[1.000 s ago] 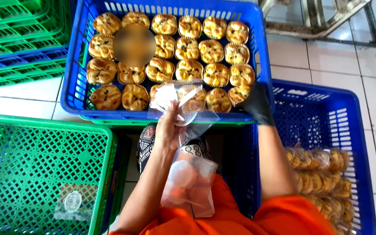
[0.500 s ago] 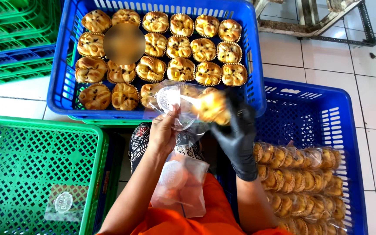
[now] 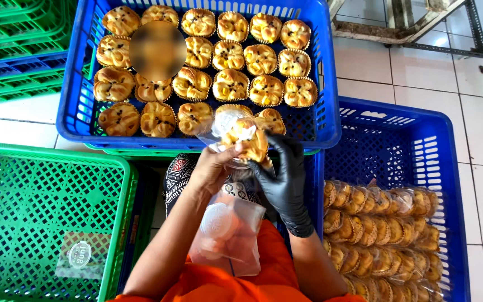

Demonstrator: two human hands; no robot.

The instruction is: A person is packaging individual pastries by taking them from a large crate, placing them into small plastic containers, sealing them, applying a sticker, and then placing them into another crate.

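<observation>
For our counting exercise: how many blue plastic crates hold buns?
2. One blue plastic crate, straight ahead, holds unwrapped golden buns; one at right holds bagged buns. Stacked crates may hide more.

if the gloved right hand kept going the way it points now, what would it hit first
The right hand points up and away, its fingers on the bun going into the clear bag. Beyond that bun, it would likely meet the blue crate of buns, though depth is unclear.
</observation>
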